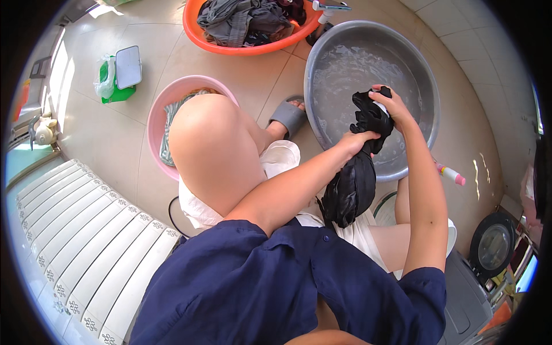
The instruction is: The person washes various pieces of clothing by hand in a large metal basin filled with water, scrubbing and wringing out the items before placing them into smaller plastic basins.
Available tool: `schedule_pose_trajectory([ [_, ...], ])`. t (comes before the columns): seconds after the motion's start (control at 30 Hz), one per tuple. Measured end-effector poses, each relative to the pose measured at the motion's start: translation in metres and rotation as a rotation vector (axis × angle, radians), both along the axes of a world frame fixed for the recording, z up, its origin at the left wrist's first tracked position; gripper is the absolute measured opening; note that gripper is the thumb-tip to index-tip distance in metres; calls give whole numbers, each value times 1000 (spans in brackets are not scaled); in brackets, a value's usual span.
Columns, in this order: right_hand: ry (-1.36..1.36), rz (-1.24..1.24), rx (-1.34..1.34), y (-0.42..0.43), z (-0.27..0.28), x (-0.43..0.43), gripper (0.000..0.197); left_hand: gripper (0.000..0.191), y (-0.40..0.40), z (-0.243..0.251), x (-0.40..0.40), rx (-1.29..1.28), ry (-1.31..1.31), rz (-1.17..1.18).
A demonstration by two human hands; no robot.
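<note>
A wet-looking black garment [351, 185] is bunched up between both hands, its lower part hanging over the lap. My left hand [361, 142] grips its middle, by the near rim of a grey metal-coloured basin [311, 90] that holds sudsy water [345, 69]. Farther up, my right hand [392, 105] is closed on the garment's upper end, over the water; a small white patch of the cloth shows beside the fingers.
An orange tub [241, 51] of dark clothes stands beyond. Left of the knee is a pink basin [155, 125] with striped cloth. A pink-capped bottle [450, 173] lies right of the grey basin. A green container [118, 92] stands at left, a slatted white cover [99, 241] lower left.
</note>
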State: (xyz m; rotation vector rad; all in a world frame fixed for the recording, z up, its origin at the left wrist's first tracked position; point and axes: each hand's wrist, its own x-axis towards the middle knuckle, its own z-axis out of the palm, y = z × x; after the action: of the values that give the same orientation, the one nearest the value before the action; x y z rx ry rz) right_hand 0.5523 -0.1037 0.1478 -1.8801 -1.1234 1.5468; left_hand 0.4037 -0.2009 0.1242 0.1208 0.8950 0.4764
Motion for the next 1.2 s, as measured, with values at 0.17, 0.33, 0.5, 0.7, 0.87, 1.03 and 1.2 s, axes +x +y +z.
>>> schedule_pose_trajectory([
  [0.17,868,-266,-306,13,18,-10,76,38,37,54,-62,-164,-86,204],
  [0.33,772,-264,-271,2,-26,-31,72,47,122,58,-126,-49,91,480],
  [0.5,626,-350,-340,-33,-28,-42,51,55,254,25,-221,96,287,778],
  [0.7,593,-459,-394,-82,-46,-7,44,58,331,117,-279,246,643,458],
  [0.87,557,-544,-415,-103,-66,-20,41,83,304,112,-392,354,1150,364],
  [1.03,521,-528,-464,-117,-68,-32,40,61,157,73,-462,786,1511,-84],
  [1.2,491,-411,-359,-130,-76,-23,37,96,-50,9,-532,216,1610,205],
])
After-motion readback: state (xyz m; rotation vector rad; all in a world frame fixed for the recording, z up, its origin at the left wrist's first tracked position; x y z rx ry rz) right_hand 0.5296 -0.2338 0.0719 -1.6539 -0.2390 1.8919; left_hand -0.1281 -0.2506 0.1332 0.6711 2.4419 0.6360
